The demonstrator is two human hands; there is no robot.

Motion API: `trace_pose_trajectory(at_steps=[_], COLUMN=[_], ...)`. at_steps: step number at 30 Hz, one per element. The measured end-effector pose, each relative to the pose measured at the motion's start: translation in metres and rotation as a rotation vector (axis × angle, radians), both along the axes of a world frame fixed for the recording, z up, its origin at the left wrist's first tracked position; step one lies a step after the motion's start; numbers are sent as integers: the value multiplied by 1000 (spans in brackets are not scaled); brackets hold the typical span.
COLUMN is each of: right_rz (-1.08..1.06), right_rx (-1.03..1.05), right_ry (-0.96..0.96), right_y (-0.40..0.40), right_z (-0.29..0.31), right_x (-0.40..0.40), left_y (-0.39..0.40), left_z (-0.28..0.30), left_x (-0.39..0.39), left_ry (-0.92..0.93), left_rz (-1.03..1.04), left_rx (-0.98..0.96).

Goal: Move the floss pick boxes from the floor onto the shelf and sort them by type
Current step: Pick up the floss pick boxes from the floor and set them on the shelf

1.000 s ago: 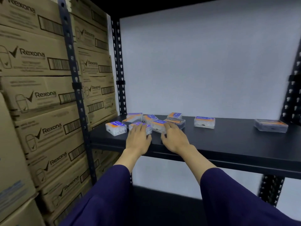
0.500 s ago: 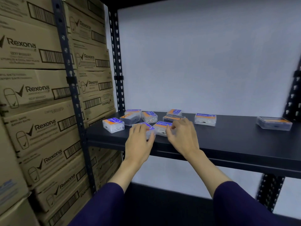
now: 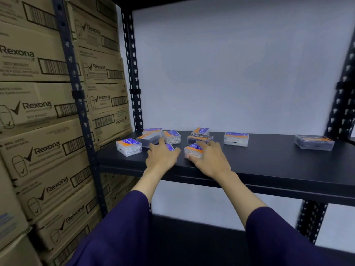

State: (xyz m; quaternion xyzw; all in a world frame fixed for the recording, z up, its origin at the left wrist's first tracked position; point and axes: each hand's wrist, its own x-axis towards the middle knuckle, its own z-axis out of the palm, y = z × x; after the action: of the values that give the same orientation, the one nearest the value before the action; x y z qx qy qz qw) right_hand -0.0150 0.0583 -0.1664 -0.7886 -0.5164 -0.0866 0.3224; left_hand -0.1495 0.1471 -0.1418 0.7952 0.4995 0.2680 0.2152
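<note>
On the dark shelf (image 3: 249, 166) the left hand (image 3: 161, 157) lies palm down with fingers spread over a small clear box (image 3: 170, 147), covering most of it; the right hand (image 3: 208, 160) sits just beside it, fingers curled round the near and right side of another box (image 3: 193, 150), thumb at its front edge. Beyond the fingertips of both hands more boxes cluster close together, one box (image 3: 129, 146) lies just left of the left hand, one (image 3: 235, 139) lies right of the right hand, and a dark-filled box (image 3: 314, 142) rests well apart further right; stacked cartons (image 3: 38, 112) stand left of the left arm.
</note>
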Motion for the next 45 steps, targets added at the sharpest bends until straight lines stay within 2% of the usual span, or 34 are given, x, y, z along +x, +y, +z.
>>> trace_pose_trajectory(at_steps=[3, 7, 11, 15, 20, 25, 29, 34, 37, 41, 45], right_rz=[-94, -134, -163, -182, -229, -293, -342, -358, -355, -374, -412], right_rx=[0, 20, 35, -15, -58, -162, -290, -491, -581, -640, -747], right_ry=[1, 5, -6, -26, -15, 67, 169, 308, 377, 486, 499], right_y=[-3, -14, -42, -94, -175, -232, -255, -264, -263, -260, -264], right_z=[-2, -5, -4, -3, -32, -108, -184, -291, -353, -426, -483], right_x=[-1, -5, -12, -23, -38, -38, -28, -8, 2, 11, 26], left_y=[2, -14, -50, -109, -162, -206, -220, -218, -216, -207, -201], left_z=[6, 7, 4, -6, -59, -142, -221, -328, -382, -446, -499], left_x=[-3, -7, -17, -34, -36, -24, -8, 8, 12, 15, 21], left_ry=[87, 263, 127, -30, -139, -97, 25, 203, 287, 358, 386], left_rz=[-27, -27, -142, -288, -353, -443, -481, -404, -357, -311, -311], left_rx=[-66, 65, 87, 199, 138, 68, 25, -211, -285, -387, -464])
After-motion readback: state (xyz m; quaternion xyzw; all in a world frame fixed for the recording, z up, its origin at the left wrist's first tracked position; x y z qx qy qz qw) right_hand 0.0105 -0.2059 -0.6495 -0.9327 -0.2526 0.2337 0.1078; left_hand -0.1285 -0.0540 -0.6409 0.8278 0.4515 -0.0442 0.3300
